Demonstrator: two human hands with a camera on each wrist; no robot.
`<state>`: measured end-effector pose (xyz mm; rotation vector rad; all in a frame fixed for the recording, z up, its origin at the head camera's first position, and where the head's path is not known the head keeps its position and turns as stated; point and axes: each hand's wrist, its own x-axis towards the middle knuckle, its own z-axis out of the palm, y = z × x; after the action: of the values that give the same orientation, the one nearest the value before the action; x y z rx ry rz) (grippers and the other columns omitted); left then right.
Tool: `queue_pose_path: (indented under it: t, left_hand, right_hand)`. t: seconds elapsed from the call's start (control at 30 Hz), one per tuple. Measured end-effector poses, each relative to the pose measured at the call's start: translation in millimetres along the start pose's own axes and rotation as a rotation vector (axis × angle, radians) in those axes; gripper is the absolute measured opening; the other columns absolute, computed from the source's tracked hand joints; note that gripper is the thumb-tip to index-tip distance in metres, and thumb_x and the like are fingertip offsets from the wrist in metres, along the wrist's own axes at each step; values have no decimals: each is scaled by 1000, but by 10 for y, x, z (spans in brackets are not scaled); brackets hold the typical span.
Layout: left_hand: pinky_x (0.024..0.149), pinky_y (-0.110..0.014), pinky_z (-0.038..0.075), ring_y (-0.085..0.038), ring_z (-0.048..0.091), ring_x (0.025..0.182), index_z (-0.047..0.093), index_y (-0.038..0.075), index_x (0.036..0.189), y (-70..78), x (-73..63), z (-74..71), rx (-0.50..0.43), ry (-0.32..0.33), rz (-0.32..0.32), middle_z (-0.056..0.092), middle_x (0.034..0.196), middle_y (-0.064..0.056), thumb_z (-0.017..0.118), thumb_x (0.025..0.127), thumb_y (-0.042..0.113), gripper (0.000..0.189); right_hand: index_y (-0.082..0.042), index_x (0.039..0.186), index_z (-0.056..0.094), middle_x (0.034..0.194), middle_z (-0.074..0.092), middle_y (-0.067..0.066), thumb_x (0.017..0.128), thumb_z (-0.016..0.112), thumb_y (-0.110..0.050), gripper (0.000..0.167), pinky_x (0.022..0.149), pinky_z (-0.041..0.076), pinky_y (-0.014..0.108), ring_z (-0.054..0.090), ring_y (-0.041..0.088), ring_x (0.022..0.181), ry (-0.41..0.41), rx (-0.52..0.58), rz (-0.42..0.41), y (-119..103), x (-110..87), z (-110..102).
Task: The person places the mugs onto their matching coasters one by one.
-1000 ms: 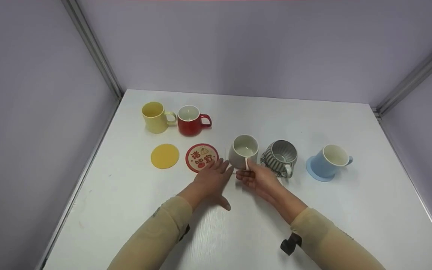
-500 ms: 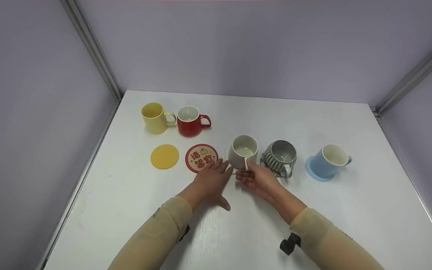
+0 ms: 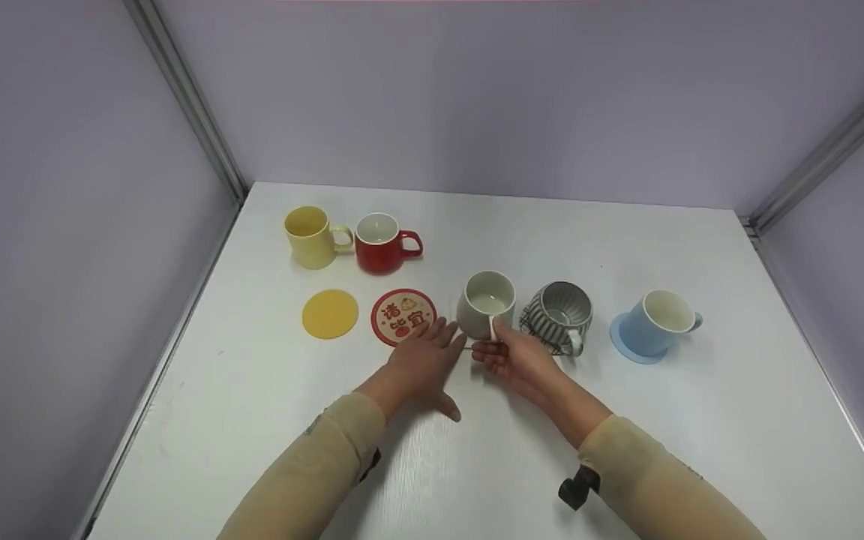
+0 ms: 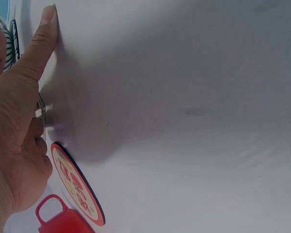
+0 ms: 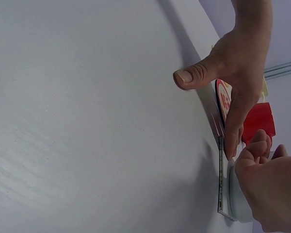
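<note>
A pale grey-white mug [image 3: 477, 319] stands upright near the middle of the table, its handle toward me. My right hand [image 3: 522, 360] pinches that handle. Beneath the mug lies a thin square coaster [image 5: 221, 179], whose edge shows in the right wrist view. Flat and with straight fingers, my left hand [image 3: 421, 364] reaches to the near left corner of this coaster. Its fingers also overlap the lower edge of a round red-rimmed coaster [image 3: 394, 309] with printed characters. In the left wrist view the thumb [image 4: 41, 41] points away from the other fingers.
Right of the held mug is a striped grey mug [image 3: 565, 319] on a checked coaster [image 3: 527, 324]. Farther right, a light blue mug [image 3: 646, 330] stands on a blue coaster [image 3: 636, 354]. Back left are a yellow mug [image 3: 313, 247] and a red mug [image 3: 379, 256], behind a yellow coaster [image 3: 330, 315].
</note>
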<state>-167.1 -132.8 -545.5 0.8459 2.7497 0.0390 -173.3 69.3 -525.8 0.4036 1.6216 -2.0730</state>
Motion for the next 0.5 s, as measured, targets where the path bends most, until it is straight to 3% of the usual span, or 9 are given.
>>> queue_pose_path:
  t: [0.27, 0.5]
  left_hand:
    - [132, -45, 15, -32, 15, 163, 32, 14, 168, -29, -25, 38, -30, 27, -4, 24, 174, -11, 85, 67, 80, 132]
    - [132, -45, 14, -32, 19, 162, 32, 11, 168, -71, -92, 82, -53, 72, 1, 28, 173, -13, 83, 69, 81, 131]
  right_hand:
    - [9, 128, 64, 94, 75, 9, 113, 50, -39, 51, 83, 60, 33, 75, 17, 87, 62, -180, -45, 13, -24, -31]
    - [3, 131, 67, 102, 77, 13, 112, 52, -42, 51, 85, 61, 38, 75, 20, 90, 118, -429, -167, 15, -162, -102]
